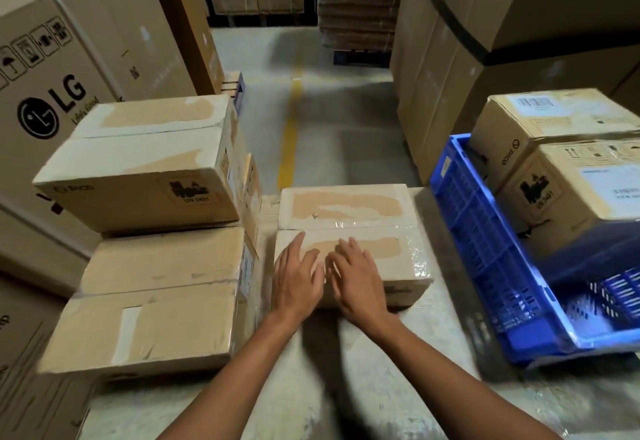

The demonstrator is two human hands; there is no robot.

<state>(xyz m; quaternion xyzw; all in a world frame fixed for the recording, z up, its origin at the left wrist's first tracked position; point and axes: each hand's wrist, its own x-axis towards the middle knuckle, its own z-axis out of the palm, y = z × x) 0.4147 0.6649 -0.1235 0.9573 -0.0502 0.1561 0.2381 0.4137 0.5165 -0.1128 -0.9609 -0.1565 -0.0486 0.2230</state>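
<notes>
A taped cardboard box (349,211) lies on the concrete floor in front of me, its top patched with brown tape and clear film. My left hand (298,278) and my right hand (358,278) lie side by side over the box's near edge, fingers straight and spread, palms down on its top. Neither hand grips anything.
To the left stands a stack of three cardboard boxes (149,263), close against the box. A blue plastic crate (485,249) on the right carries two more boxes (568,176). Large cartons (52,76) wall both sides. An aisle with a yellow floor line (289,138) runs ahead.
</notes>
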